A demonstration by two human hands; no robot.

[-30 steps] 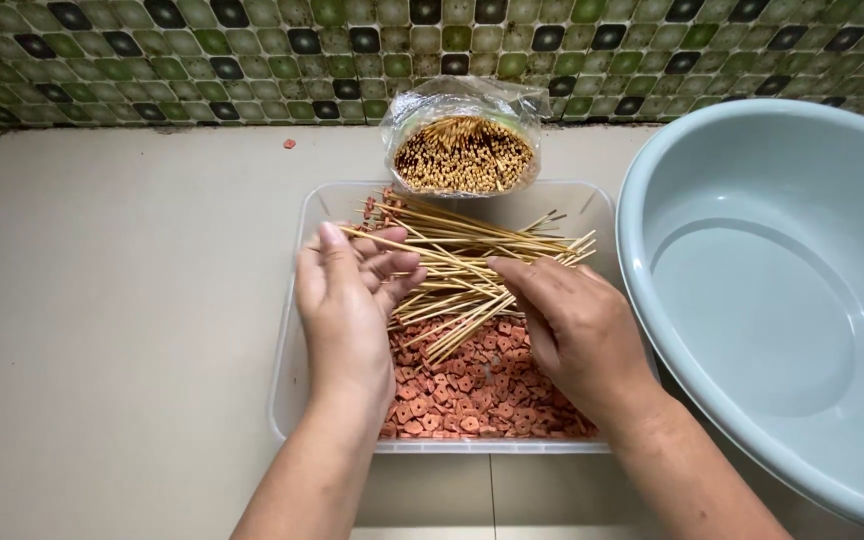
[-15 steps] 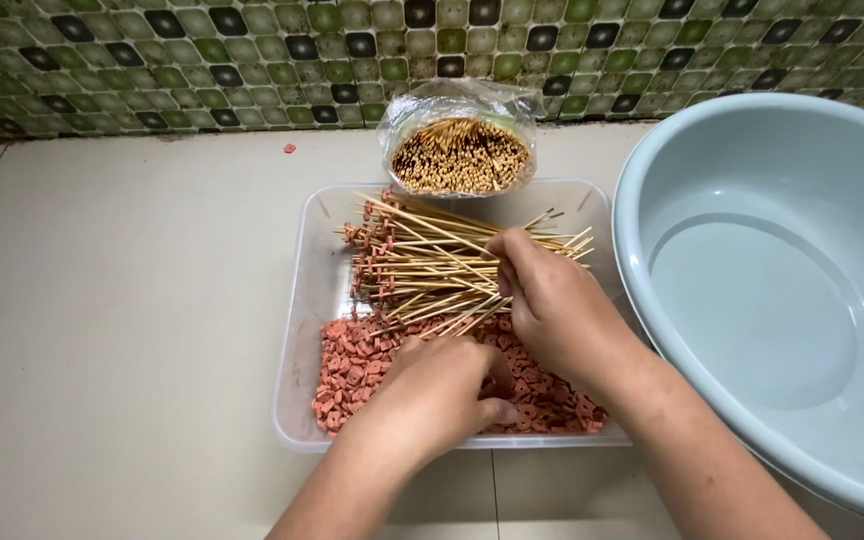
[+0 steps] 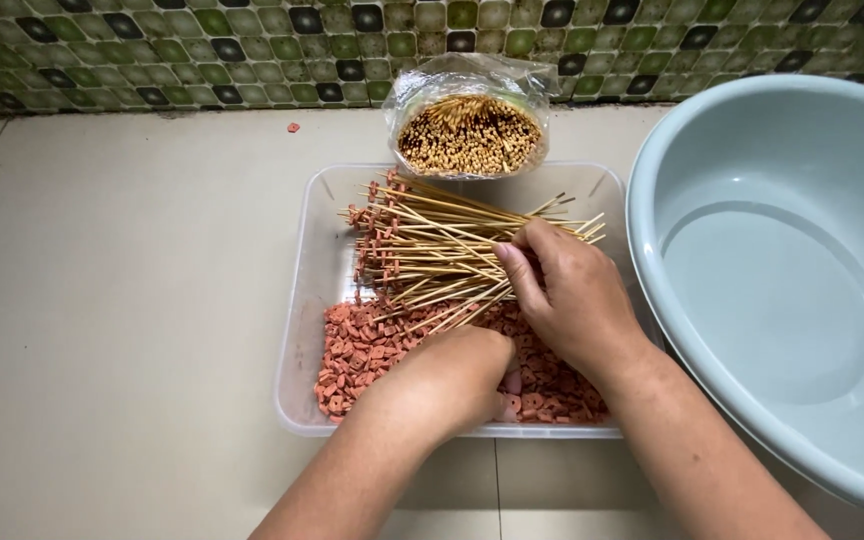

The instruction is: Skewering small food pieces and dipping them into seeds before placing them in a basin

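I look down at a clear plastic tray (image 3: 304, 300) on the pale tiled floor (image 3: 122, 300), and both hands work inside it. The biggest thing close by is the wide grey-blue basin (image 3: 782, 280), just to the right of my right hand (image 3: 572, 295); it sits so close to the tray that I think my right elbow could bump its rim. My right hand rests on the pile of thin wooden skewers (image 3: 432, 250) lying across the far half of the tray, and its fingers are bent onto the stick ends, pinching what looks like one stick. My left hand (image 3: 447, 380) is nearer to me, curled knuckles up in the heap of small pink sausage slices (image 3: 362, 350); I cannot tell if its fingers hold a slice, because they are tucked under. I think it is best to lift one stick clear of the pile so the others do not roll. Past both hands, a clear bag of bare sticks (image 3: 469, 130) stands at the tiled wall (image 3: 202, 45). One pink crumb (image 3: 293, 127) lies far off to the left.
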